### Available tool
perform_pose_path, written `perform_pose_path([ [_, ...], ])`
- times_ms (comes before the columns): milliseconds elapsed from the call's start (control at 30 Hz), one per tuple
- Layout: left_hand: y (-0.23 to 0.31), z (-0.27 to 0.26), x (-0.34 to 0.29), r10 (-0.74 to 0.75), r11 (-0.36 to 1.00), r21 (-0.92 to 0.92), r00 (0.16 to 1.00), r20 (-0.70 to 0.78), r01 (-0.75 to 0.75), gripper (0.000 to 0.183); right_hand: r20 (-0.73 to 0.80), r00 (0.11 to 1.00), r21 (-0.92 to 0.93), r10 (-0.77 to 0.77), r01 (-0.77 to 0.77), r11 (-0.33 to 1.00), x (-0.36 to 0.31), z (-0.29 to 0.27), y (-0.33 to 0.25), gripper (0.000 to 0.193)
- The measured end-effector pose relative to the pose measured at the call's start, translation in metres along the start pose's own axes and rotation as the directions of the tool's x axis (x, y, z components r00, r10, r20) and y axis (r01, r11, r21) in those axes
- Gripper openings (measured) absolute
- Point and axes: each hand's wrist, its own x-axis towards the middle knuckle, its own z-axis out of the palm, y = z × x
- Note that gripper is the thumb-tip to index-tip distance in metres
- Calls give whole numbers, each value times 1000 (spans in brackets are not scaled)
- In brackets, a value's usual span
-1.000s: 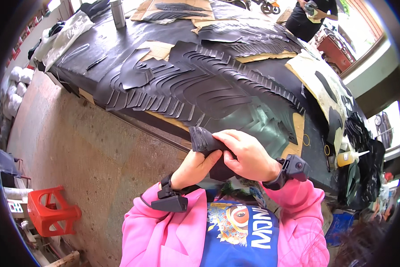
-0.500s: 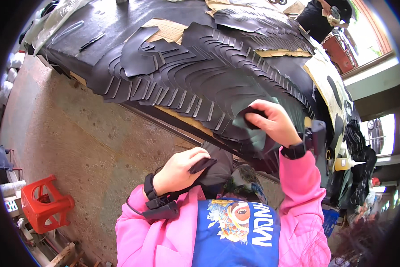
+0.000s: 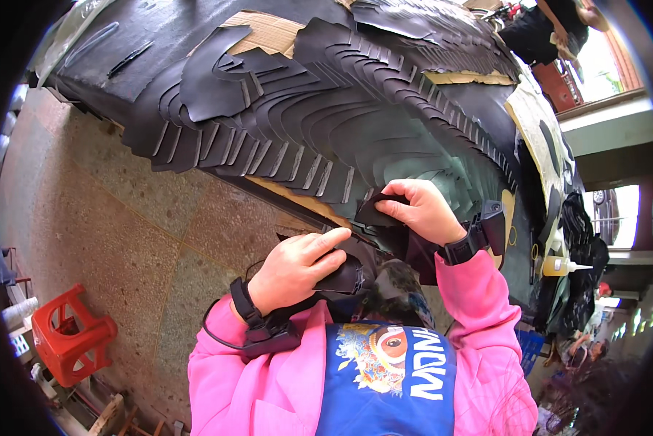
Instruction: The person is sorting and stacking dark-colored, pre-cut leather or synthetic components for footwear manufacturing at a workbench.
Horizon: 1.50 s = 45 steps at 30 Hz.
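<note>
In the left hand (image 3: 290, 270), curled over with the index finger reaching forward: a small dark bundle (image 3: 341, 279), just short of the near edge of the counter (image 3: 174, 29). In the right hand (image 3: 421, 211), nearly closed, with thumb and fingertips pinched together: a black piece (image 3: 370, 211), near that same edge and beside the overlapping black sheets (image 3: 355, 134). Impossible to tell from this view whether touching the counter, or how many layers thick in the pinch.

For good handling, pinch lightly near a rim rather than across the middle, to avoid creasing. Feel for a second layer clinging behind the first, and part the two with the thumb if found. Grip the bundle snugly without squeezing, edges lined up, and a little apart from the right hand for a clear path. Over the fanned rows, lift rather than drag, so as not to disturb the even steps. Watch the cardboard strip (image 3: 301, 200) along the near edge, likely to snag a loose corner.
</note>
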Motion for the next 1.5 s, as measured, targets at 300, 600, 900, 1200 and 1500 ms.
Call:
perform_pose_path([
  [300,-3,5,6,-26,999,28,996,86,24,31,-12,1000,-29,19,-20,999,0,0,-3,17],
  [600,-6,12,10,-83,985,161,992,96,67,26,-125,991,-58,-42,35,998,-1,7,-6,16],
  [900,-7,13,11,-103,989,119,991,82,92,23,-230,967,-236,-113,57,970,2,12,-3,13],
  [1200,-2,11,18,-127,990,73,988,87,121,27,-145,970,-427,-195,116,897,9,6,-4,19],
  [1500,14,14,21,-211,938,-325,943,-258,121,22,-423,628,-757,-653,151,636,-49,-52,-39,18],
])
